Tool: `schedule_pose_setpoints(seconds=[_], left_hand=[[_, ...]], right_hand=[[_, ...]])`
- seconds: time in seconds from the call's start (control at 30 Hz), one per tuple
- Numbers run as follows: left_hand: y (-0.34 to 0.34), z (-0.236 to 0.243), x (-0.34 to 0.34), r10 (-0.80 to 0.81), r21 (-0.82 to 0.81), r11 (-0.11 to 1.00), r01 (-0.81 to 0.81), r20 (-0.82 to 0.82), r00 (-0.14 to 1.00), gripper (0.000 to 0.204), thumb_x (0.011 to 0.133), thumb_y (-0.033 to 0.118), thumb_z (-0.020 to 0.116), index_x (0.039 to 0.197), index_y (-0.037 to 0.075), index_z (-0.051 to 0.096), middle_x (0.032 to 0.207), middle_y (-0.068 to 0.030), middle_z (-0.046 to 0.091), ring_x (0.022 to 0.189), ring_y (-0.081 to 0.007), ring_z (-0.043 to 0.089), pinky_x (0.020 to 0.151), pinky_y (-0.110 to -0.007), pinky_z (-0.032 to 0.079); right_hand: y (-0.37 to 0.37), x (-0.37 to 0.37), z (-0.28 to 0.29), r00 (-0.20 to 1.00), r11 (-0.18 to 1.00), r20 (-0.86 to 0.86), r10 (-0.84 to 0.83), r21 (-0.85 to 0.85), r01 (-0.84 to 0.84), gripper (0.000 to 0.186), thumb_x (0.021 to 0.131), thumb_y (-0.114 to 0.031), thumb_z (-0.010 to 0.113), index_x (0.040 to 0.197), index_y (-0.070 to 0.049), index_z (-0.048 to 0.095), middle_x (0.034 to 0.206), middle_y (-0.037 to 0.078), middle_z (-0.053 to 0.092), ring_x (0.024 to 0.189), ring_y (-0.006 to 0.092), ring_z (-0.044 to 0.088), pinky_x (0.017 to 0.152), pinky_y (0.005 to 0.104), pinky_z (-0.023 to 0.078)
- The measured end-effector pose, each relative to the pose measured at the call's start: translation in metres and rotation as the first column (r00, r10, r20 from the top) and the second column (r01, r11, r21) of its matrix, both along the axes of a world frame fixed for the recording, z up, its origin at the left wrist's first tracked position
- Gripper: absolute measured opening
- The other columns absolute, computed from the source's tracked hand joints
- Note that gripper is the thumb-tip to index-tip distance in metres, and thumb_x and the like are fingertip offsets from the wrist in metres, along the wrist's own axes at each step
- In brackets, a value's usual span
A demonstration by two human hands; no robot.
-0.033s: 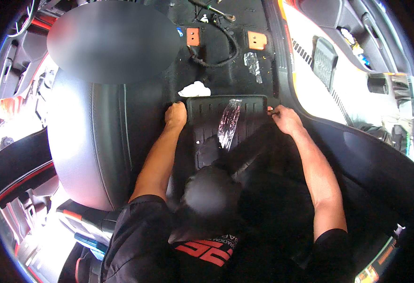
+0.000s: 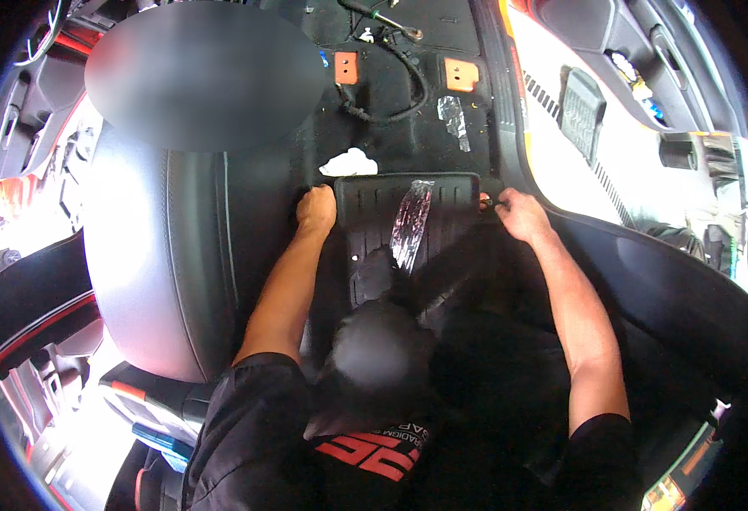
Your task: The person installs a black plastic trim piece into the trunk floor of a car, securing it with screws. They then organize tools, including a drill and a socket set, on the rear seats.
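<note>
A black ribbed panel lies in front of me in a vehicle interior, with a crinkled strip of clear tape across it. My left hand is closed at the panel's left edge; its grip is hidden. My right hand has curled fingers just beside the panel's upper right corner, next to a small red-and-metal piece; whether it holds something is too small to make out. A white crumpled item lies just beyond the panel.
A grey-black leather seat fills the left. The dark floor ahead carries orange brackets, a looped cable, a tool and another tape strip. The door sill and open door are on the right.
My right hand has shifted slightly right, showing more of the red piece beside its fingertips. The floor and panel appear a little further left in the view.
</note>
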State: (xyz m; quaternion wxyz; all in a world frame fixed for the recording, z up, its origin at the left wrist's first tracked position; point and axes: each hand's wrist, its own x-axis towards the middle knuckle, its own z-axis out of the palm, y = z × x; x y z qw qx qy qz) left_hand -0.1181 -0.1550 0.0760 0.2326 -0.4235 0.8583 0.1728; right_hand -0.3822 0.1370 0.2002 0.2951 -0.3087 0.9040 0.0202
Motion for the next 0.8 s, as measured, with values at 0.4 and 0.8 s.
schedule_pose_setpoints(seconds=[0.4,0.8], left_hand=[[0.014,-0.030,0.013,-0.006,-0.031,1.000,0.005,-0.023,1.000,0.022,0.098,0.014,0.050,0.116,0.005,0.061,0.103,-0.0171,0.072,0.096,-0.0346,0.072,0.081,-0.044,0.060],[-0.013,-0.005,-0.003,0.107,0.113,0.987,-0.112,0.050,0.993,0.024,0.095,0.011,0.052,0.109,0.002,0.069,0.113,-0.0203,0.070,0.105,-0.0357,0.069,0.088,-0.046,0.057]], right_hand=[[0.014,-0.029,0.054,0.995,1.000,-0.095,-0.029,-0.011,0.028,0.031,0.091,-0.026,0.065,0.111,-0.003,0.065,0.097,0.019,0.071,0.096,0.0349,0.068,0.088,0.0433,0.052],[-0.049,-0.035,0.042,0.984,0.984,-0.021,0.175,-0.018,-0.175,0.030,0.091,-0.026,0.064,0.110,-0.004,0.064,0.095,0.020,0.070,0.094,0.0372,0.068,0.084,0.0460,0.053]])
